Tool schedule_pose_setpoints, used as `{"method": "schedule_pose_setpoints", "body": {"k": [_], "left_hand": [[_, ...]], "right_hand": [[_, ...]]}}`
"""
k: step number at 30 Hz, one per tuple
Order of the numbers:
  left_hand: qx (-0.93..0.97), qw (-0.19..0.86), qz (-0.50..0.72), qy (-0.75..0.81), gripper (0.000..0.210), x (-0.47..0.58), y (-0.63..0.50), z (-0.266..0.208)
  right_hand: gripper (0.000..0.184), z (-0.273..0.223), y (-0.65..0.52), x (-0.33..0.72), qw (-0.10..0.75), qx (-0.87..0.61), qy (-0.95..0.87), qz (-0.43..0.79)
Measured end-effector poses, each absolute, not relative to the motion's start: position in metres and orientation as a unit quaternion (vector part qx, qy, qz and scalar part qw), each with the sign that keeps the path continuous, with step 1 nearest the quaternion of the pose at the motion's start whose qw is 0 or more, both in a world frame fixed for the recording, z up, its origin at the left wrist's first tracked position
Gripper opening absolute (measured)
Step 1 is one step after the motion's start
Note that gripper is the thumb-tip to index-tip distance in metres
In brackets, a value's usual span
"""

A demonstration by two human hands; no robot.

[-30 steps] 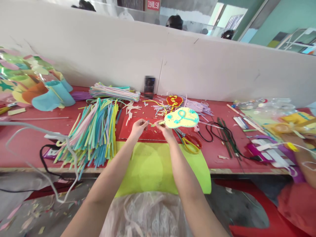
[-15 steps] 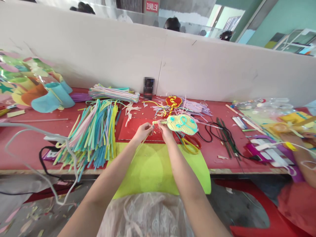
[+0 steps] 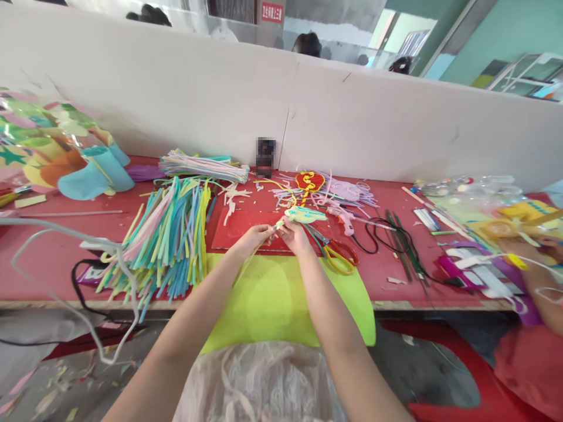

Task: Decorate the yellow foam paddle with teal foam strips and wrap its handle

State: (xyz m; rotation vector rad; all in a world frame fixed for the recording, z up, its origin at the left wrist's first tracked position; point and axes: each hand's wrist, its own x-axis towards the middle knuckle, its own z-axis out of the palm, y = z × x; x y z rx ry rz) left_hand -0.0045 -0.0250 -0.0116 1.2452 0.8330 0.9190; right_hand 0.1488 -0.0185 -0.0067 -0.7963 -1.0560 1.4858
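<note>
My right hand [image 3: 294, 235] is closed around the handle of a small fan-shaped craft piece. Its pale yellow head with turquoise curls [image 3: 308, 215] is now seen nearly edge-on, pointing right. Close beside it, my left hand [image 3: 259, 234] pinches a thin yellow strand [image 3: 247, 265] at the handle's end; the strand trails down toward me. Both hands are over a red mat [image 3: 229, 228]. Scissors [image 3: 339, 258] with yellow and red handles lie right of my right hand. A pink glue gun [image 3: 346, 223] rests behind them. My fingertips partly hide the handle.
A heap of pastel chenille stems [image 3: 162, 234] lies left, another bundle [image 3: 202, 167] behind. A red-and-yellow fan piece [image 3: 310, 180] lies at the back. A yellow-green sheet [image 3: 281, 305] covers the front edge. Dark rods [image 3: 402, 246], cables and a purple power strip [image 3: 479, 269] lie right, near another person's arm.
The fan piece has turned about its handle, from its broad face showing to nearly edge-on. My left hand has moved slightly right, closer to my right hand. The glue gun shows more.
</note>
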Motion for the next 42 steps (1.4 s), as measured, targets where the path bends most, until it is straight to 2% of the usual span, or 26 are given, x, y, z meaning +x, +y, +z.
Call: {"method": "schedule_pose_setpoints", "body": {"k": [9, 14, 19, 26, 31, 36, 42], "left_hand": [[0.518, 0.66, 0.377, 0.392, 0.031, -0.019, -0.023, -0.003], [0.504, 0.655, 0.391, 0.405, 0.031, -0.024, -0.02, -0.003], [0.483, 0.643, 0.422, 0.418, 0.028, -0.026, -0.017, -0.007], [0.507, 0.611, 0.461, 0.396, 0.024, -0.019, -0.021, 0.0], [0.517, 0.625, 0.464, 0.357, 0.023, -0.016, -0.021, -0.003], [0.53, 0.623, 0.453, 0.354, 0.025, -0.016, -0.018, -0.005], [0.621, 0.532, 0.434, 0.379, 0.029, -0.013, -0.016, -0.008]], "right_hand": [[0.028, -0.006, -0.017, 0.158, 0.503, -0.32, -0.437, 0.674], [0.024, -0.004, -0.018, 0.159, 0.496, -0.323, -0.474, 0.652], [0.027, -0.01, -0.016, 0.159, 0.492, -0.365, -0.527, 0.588], [0.023, -0.009, -0.008, 0.161, 0.535, -0.429, -0.592, 0.424], [0.025, -0.001, -0.015, 0.153, 0.568, -0.427, -0.595, 0.374], [0.024, -0.007, -0.017, 0.139, 0.616, -0.409, -0.498, 0.454], [0.025, -0.011, -0.012, 0.136, 0.63, -0.336, -0.401, 0.574]]}}
